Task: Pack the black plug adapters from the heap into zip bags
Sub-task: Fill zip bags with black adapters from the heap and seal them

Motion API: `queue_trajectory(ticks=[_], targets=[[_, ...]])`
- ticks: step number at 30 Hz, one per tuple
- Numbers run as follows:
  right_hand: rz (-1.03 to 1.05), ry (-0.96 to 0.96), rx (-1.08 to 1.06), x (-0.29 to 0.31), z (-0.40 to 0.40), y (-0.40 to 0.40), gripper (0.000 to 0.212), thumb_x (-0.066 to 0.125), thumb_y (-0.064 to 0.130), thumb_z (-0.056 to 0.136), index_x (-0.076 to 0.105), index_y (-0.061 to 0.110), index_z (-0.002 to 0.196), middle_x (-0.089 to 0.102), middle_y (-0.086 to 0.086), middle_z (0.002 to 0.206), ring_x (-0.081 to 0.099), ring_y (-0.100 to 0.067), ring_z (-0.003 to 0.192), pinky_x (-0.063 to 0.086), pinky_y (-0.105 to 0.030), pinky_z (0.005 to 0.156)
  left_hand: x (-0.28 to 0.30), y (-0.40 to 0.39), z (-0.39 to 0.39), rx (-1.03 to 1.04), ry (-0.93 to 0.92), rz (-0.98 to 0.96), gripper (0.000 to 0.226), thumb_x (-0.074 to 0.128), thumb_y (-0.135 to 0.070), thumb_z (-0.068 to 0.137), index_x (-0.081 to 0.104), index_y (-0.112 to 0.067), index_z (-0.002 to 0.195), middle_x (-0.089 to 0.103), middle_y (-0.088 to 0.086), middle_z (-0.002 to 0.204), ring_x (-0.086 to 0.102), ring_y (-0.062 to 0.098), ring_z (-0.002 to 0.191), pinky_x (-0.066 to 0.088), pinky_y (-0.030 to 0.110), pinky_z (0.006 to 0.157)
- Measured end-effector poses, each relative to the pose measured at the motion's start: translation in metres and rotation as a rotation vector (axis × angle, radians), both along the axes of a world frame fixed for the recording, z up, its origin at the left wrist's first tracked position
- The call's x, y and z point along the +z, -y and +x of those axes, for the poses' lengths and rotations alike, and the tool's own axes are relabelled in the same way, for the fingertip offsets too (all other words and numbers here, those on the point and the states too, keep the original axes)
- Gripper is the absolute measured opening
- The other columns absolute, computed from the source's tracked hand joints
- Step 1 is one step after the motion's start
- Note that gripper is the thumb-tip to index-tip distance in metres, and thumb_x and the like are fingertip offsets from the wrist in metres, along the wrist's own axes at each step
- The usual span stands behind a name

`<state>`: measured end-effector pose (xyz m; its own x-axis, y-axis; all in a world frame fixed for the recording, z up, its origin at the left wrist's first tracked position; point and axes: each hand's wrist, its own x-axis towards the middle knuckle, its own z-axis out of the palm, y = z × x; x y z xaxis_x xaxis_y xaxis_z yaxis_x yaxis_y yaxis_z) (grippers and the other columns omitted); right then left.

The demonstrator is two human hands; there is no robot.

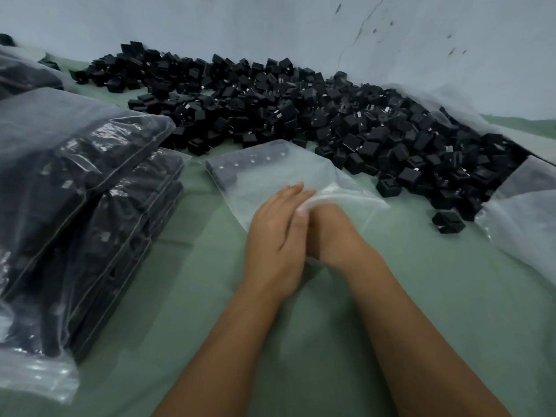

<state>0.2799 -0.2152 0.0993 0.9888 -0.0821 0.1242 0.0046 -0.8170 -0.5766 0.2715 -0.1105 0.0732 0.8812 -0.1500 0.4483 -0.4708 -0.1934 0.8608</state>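
A person's two hands work at the mouth of a clear zip bag (270,173) lying flat on a green desk (331,341), with a row of black plug adapters (249,159) already lined up along its far end. The left hand (276,233) rests on top of the near edge, fingers straight and together, thumb nipping the plastic so the opening lifts. The right hand (325,233) reaches into that opening; its fingers are hidden under the film, so whether they are curled on an adapter or spread cannot be told. The lifted lip appears meant to give the right hand room to slide pieces in beside the row.

Just beyond the bag sprawls the heap (316,115) of loose adapters, within easy reach along the pale wall (270,25), part of it spilling from a large plastic sack (523,212) at the right. One stray adapter (448,221) sits apart near that sack. Filled bags (78,182) are stacked at the left, out of the working lane. Judging by the heap, much of the packing remains.
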Motion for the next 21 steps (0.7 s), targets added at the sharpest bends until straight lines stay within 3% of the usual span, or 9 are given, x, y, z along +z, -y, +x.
queue_trajectory(ticks=[3,5,7,8,10,13,15,18,21], targets=[[-0.191,0.409,0.065,-0.006,-0.026,0.025,0.013,0.056,0.017,0.080,0.068,0.011,0.077,0.065,0.000,0.072,0.058,-0.018,0.068,0.045,-0.028,0.061,0.000,0.000,0.002,-0.021,-0.233,-0.078,0.027,0.039,-0.032,0.100,0.056,-0.048,0.115,0.052,-0.007,0.144,0.043,0.004,0.135,0.031,0.036,0.116],[-0.193,0.714,-0.107,-0.009,-0.037,0.043,0.017,0.053,0.012,0.077,0.059,0.006,0.063,0.056,-0.003,0.059,0.047,-0.019,0.056,0.038,-0.031,0.053,-0.003,-0.003,0.004,-0.032,-0.319,-0.021,0.030,0.041,-0.030,0.104,0.063,-0.037,0.123,0.049,-0.012,0.145,0.040,-0.004,0.131,0.029,0.026,0.116],[-0.115,0.897,-0.356,-0.007,-0.043,0.063,0.014,0.052,0.008,0.080,0.059,0.006,0.068,0.055,-0.004,0.065,0.046,-0.019,0.062,0.037,-0.030,0.058,-0.005,-0.007,0.005,-0.045,-0.339,0.032,0.033,0.040,-0.031,0.104,0.066,-0.030,0.126,0.051,-0.017,0.141,0.041,-0.012,0.121,0.030,0.011,0.107],[-0.080,0.880,-0.482,-0.008,-0.043,0.076,0.012,0.051,0.007,0.081,0.063,0.006,0.080,0.059,-0.006,0.077,0.050,-0.020,0.073,0.039,-0.030,0.066,-0.005,-0.008,0.005,-0.051,-0.343,0.044,0.034,0.040,-0.033,0.103,0.066,-0.031,0.125,0.053,-0.018,0.138,0.042,-0.013,0.119,0.031,0.010,0.104],[-0.077,0.645,-0.702,-0.012,-0.044,0.101,0.035,0.051,0.009,0.081,0.062,0.011,0.114,0.057,-0.012,0.114,0.049,-0.026,0.104,0.038,-0.032,0.089,-0.005,-0.009,0.005,-0.055,-0.351,0.057,0.032,0.041,-0.034,0.103,0.067,-0.033,0.121,0.056,-0.019,0.135,0.045,-0.009,0.120,0.033,0.016,0.103],[-0.124,0.169,-0.874,-0.025,-0.047,0.131,0.058,0.049,0.018,0.085,0.039,0.018,0.142,0.034,-0.014,0.145,0.030,-0.033,0.131,0.025,-0.043,0.110,-0.006,-0.009,0.006,-0.040,-0.357,0.057,0.029,0.042,-0.034,0.102,0.068,-0.039,0.113,0.060,-0.029,0.117,0.050,-0.017,0.105,0.039,0.018,0.096],[-0.106,0.094,-0.839,-0.031,-0.047,0.138,0.053,0.049,0.021,0.086,0.044,0.020,0.138,0.041,-0.011,0.140,0.036,-0.031,0.128,0.030,-0.043,0.108,-0.006,-0.007,0.007,-0.018,-0.355,0.060,0.029,0.042,-0.033,0.102,0.069,-0.040,0.109,0.058,-0.035,0.106,0.053,-0.016,0.099,0.039,0.013,0.091],[-0.084,0.198,-0.715,-0.037,-0.046,0.132,0.042,0.055,0.016,0.085,0.057,0.022,0.126,0.051,-0.010,0.122,0.046,-0.028,0.115,0.041,-0.040,0.097,-0.009,-0.004,0.008,0.022,-0.354,0.051,0.031,0.042,-0.031,0.102,0.071,-0.034,0.112,0.057,-0.037,0.099,0.054,-0.013,0.097,0.039,0.011,0.086],[0.057,0.316,-0.722,-0.034,-0.043,0.118,0.038,0.057,0.014,0.083,0.059,0.024,0.120,0.051,-0.004,0.114,0.051,-0.025,0.109,0.044,-0.034,0.091,-0.010,0.000,0.008,0.032,-0.325,0.102,0.031,0.043,-0.031,0.102,0.071,-0.028,0.114,0.061,-0.025,0.105,0.055,0.000,0.105,0.036,0.009,0.082]])
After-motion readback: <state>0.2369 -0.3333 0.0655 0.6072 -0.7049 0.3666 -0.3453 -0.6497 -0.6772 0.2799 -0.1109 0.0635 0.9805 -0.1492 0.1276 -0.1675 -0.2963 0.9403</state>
